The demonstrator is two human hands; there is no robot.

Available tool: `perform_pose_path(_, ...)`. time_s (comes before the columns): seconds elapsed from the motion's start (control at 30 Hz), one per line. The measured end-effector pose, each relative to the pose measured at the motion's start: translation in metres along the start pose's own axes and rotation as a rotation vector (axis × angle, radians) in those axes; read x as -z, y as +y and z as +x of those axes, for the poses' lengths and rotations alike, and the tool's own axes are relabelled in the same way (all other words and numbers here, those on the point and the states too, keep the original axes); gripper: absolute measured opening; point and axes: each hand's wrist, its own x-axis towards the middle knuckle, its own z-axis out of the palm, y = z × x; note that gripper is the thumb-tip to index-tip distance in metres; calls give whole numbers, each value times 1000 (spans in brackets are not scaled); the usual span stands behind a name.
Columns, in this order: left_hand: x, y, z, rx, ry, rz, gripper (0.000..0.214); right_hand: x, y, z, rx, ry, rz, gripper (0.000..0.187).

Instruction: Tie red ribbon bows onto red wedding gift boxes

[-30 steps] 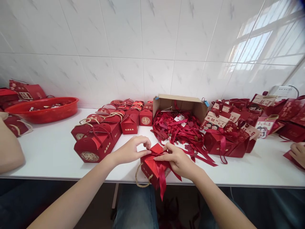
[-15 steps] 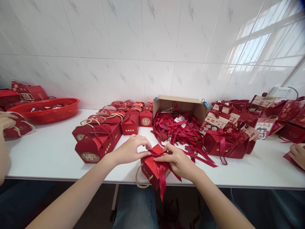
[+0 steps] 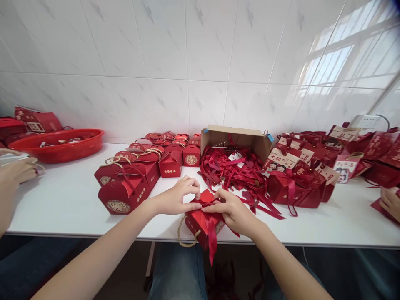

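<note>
A small red gift box with a twisted rope handle sits at the table's front edge. Across its top runs a dark red ribbon, knotted in the middle, one tail hanging below the edge. My left hand pinches the ribbon at the knot from the left, thumb and fingertips close together. From the other side my right hand grips the ribbon between thumb and fingers. The knot is partly hidden by my fingertips.
Finished-looking red boxes stand in rows to the left. Behind my hands a cardboard box lies on its side, spilling ribbons. Tagged boxes crowd the right. A red basin and other people's hands are at the sides.
My hands stay at the knot, the left fingertips shifting slightly. At far left, the other person's hands have moved, and the red roped item there no longer shows.
</note>
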Motion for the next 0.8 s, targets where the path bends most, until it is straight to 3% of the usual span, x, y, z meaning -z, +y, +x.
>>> perform_pose_path(0.3, -18, 7, 10, 2, 129, -455, 28, 0, -2, 2, -18, -13, 4, 47)
perform_pose_path(0.63, -23, 8, 4, 50, 267, -312, 20, 1, -3, 0, -39, -13, 84, 46)
perform_pose_path(0.8, -30, 18, 5, 204, 355, -438, 25, 1, -5, 0, -80, 79, 207, 33)
